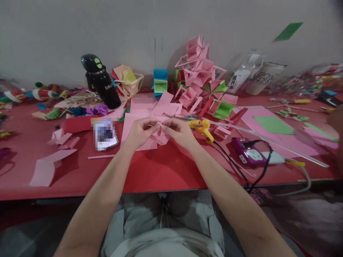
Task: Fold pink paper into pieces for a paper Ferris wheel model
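Both of my hands meet over the middle of the table and pinch a folded piece of pink paper (160,137) between thumbs and fingers. My left hand (140,131) is closed on its left side, my right hand (178,131) on its right. Pink paper sheets (127,126) lie flat under and behind the hands. Scissors (184,117) rest just behind my right hand, partly covered. A yellow hot glue gun (205,131) lies right of that hand, with a long clear glue stick (268,142) stretching from it.
A phone (103,134) and a black bottle (103,85) stand left. Behind are stacked pink paper shapes (199,71). On the right are a purple power bank (248,151) with a black cable, and green paper (273,125). The table's front edge (166,191) is close to me.
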`<state>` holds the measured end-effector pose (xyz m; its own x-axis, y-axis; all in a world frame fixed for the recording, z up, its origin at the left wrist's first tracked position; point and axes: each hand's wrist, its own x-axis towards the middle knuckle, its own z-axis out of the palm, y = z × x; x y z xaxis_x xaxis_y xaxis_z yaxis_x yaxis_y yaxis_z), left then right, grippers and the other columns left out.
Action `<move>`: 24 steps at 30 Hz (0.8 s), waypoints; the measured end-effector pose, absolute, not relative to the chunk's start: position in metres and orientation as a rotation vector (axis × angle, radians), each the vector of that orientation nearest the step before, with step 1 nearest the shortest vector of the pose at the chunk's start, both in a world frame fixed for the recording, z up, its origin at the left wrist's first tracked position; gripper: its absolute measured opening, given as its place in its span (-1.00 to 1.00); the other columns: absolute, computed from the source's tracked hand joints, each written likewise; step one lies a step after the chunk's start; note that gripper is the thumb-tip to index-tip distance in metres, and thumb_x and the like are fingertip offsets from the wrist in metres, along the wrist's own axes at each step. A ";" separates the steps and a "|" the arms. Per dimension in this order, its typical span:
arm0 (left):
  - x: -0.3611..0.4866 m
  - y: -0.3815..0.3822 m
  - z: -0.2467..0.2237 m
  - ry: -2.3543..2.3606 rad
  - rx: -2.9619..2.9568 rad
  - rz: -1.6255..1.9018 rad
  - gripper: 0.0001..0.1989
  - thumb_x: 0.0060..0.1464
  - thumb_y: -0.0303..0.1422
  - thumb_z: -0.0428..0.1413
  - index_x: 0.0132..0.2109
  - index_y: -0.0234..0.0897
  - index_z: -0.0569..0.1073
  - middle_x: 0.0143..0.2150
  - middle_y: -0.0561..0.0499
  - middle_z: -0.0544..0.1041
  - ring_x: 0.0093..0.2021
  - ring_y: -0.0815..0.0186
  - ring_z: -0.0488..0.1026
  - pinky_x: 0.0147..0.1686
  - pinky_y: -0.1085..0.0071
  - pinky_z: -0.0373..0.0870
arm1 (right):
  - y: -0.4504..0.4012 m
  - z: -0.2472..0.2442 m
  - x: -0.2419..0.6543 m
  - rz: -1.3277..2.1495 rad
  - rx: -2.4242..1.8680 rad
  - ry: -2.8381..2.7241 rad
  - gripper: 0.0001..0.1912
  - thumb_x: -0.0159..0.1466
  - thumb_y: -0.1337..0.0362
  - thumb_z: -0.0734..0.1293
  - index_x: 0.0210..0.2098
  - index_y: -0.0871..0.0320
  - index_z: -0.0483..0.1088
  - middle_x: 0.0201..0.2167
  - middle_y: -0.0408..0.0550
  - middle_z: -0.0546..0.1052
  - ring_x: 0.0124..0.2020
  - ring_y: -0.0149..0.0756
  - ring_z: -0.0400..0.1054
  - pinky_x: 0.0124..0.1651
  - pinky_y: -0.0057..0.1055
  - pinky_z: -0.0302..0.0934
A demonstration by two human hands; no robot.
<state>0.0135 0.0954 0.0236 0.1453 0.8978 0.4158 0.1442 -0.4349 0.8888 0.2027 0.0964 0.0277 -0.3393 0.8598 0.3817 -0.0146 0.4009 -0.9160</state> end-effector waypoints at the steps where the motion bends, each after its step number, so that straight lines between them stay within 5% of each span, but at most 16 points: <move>1: 0.014 0.095 0.024 0.997 1.704 1.351 -0.76 0.05 -0.24 0.32 -0.15 -0.26 0.64 -0.28 -0.04 0.65 -0.31 0.28 0.57 -0.27 0.38 0.50 | 0.096 0.028 0.203 1.098 -0.756 -1.660 -0.75 0.24 0.08 0.43 -0.29 0.15 0.49 -0.39 -0.06 0.60 -0.35 -0.32 0.46 -0.22 -0.31 0.32; 8: 0.018 0.088 0.029 0.930 1.685 1.270 -0.77 0.10 -0.27 0.28 -0.12 -0.28 0.66 -0.35 -0.03 0.63 -0.38 0.32 0.53 -0.32 0.39 0.48 | 0.095 0.030 0.203 1.064 -0.804 -1.664 -0.75 0.24 0.09 0.43 -0.33 0.16 0.54 -0.44 -0.07 0.61 -0.43 -0.36 0.40 -0.32 -0.38 0.27; 13: 0.018 0.085 0.034 0.977 1.677 1.251 -0.66 0.05 -0.26 0.31 -0.02 -0.28 0.61 -0.22 -0.08 0.66 -0.25 0.26 0.58 -0.18 0.35 0.52 | 0.096 0.031 0.205 1.067 -0.811 -1.595 -0.79 0.23 0.13 0.42 -0.39 0.15 0.52 -0.52 -0.11 0.57 -0.50 -0.40 0.30 -0.36 -0.38 0.21; 24: 0.018 0.085 0.034 1.093 1.744 1.347 -0.82 0.06 -0.24 0.29 -0.22 -0.23 0.66 -0.19 -0.07 0.68 -0.18 0.20 0.59 -0.09 0.28 0.53 | 0.103 0.028 0.206 1.122 -0.888 -1.412 -0.80 0.13 0.13 0.45 -0.41 0.13 0.46 -0.55 -0.19 0.44 -0.55 -0.44 0.21 -0.42 -0.41 0.15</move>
<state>0.0179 0.0854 0.0336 0.1165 0.9045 0.4102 0.2147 -0.4262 0.8788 0.2062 0.1027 0.0276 -0.1473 0.9473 0.2846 -0.0629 0.2782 -0.9585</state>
